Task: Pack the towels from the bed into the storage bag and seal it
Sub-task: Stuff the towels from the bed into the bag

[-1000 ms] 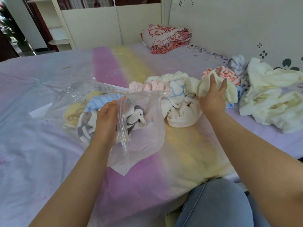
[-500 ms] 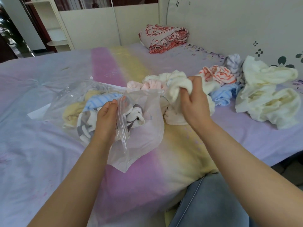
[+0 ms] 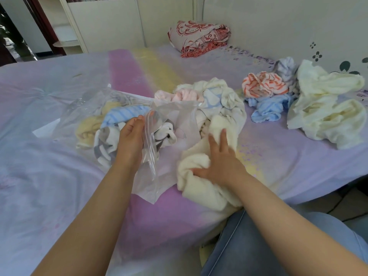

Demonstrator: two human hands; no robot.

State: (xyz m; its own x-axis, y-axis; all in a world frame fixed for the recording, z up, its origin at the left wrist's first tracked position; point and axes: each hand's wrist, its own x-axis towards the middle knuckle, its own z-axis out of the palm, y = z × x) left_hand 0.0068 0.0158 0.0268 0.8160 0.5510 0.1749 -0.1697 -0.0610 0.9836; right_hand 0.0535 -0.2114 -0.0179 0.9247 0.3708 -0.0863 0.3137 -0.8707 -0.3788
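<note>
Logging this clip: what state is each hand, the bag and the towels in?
Storage bag: unsealed, partly filled with towels.
Left hand: grips the bag's zip edge.
Right hand: fingers spread on the cream towel.
Cream towel: crumpled, outside the bag.
Towel pile: unpacked.

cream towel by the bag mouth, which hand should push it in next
Right. The right hand already rests on the cream towel, just beside the storage bag opening, while the left hand holds the bag's rim open.
</note>
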